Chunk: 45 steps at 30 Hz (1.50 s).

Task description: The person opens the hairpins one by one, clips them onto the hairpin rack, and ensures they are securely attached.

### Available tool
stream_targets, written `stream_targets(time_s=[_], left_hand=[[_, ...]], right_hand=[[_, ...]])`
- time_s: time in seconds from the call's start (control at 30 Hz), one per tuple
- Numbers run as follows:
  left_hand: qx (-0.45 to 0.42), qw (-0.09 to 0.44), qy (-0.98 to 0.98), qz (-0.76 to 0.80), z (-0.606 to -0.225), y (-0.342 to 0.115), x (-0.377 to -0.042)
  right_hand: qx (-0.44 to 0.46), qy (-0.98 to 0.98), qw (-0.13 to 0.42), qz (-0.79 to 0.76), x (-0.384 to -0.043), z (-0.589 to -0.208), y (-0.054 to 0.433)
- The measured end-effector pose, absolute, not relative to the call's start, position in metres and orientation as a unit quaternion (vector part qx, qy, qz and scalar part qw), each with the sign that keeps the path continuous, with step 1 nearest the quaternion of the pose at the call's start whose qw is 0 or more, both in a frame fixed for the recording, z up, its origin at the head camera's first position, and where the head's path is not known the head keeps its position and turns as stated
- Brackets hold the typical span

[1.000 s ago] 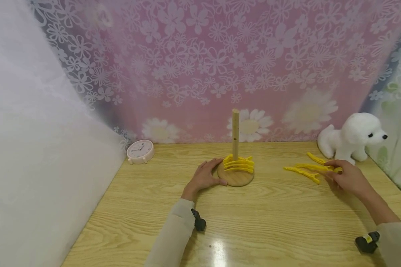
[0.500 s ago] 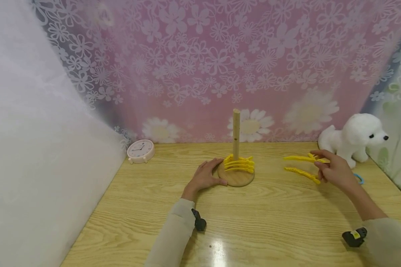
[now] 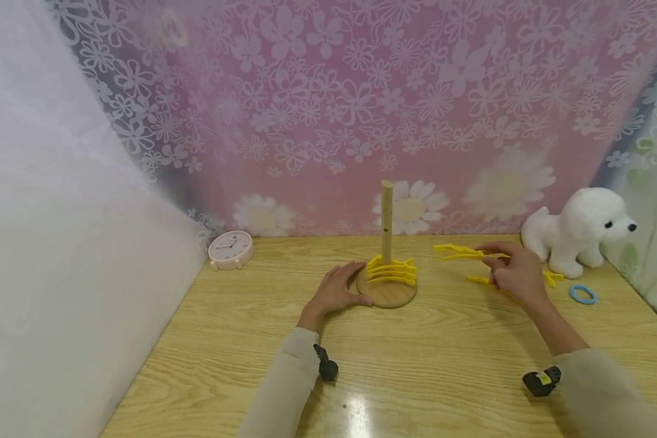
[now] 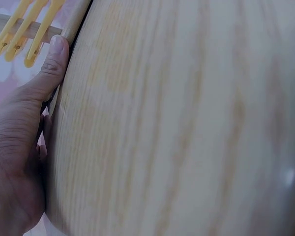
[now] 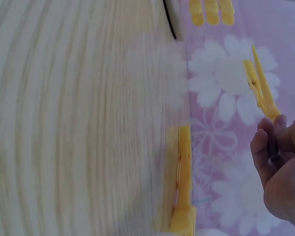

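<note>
My left hand (image 3: 334, 289) holds the round wooden base (image 3: 389, 297) of an upright post (image 3: 386, 222) at its left edge; in the left wrist view its thumb (image 4: 54, 61) lies at the rim. Several yellow hair clips (image 3: 392, 271) sit low around the post, stacked just above the base. Right of the stand, my right hand (image 3: 517, 277) pinches the end of another yellow hair clip (image 5: 260, 86), raised and pointing left toward the post. Its two prongs stand apart. Beneath that hand, a yellow clip (image 3: 477, 279) lies on the table, partly hidden.
A yellow clip end (image 3: 552, 278) shows right of my right hand, with a blue ring (image 3: 583, 294) beyond it. A white toy dog (image 3: 577, 228) sits at the back right. The pale clock (image 3: 230, 248) stands at the back left, before a pink flowered curtain (image 3: 328, 121).
My right hand has picked up a yellow hair clip and carried it left toward the post. This has uncovered the blue ring. My left hand has stayed on the base.
</note>
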<state>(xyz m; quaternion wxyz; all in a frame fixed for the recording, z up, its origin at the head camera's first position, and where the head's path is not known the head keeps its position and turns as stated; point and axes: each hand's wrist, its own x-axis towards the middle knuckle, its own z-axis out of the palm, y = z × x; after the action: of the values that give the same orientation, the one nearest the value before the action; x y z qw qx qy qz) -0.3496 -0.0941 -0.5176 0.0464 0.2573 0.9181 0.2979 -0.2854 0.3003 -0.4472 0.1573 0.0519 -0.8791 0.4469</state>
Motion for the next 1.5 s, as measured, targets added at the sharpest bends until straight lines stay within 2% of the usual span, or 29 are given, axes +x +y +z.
stream_targets(time_s=[0.27, 0.47, 0.97, 1.5], left_hand=[[0.254, 0.045, 0.919, 0.296, -0.517, -0.095, -0.350], [0.251, 0.045, 0.921, 0.295, -0.518, -0.095, -0.349], [0.256, 0.048, 0.917, 0.301, -0.518, -0.092, -0.347], [0.250, 0.047, 0.917, 0.307, -0.518, -0.094, -0.348]], right_hand=[[0.002, -0.837, 0.188, 0.514, -0.292, -0.444, 0.265], [0.000, -0.817, 0.194, 0.543, -0.300, -0.444, 0.236], [0.025, -0.823, 0.175, 0.540, -0.316, -0.451, 0.188], [0.013, -0.847, 0.124, 0.517, -0.314, -0.448, 0.173]])
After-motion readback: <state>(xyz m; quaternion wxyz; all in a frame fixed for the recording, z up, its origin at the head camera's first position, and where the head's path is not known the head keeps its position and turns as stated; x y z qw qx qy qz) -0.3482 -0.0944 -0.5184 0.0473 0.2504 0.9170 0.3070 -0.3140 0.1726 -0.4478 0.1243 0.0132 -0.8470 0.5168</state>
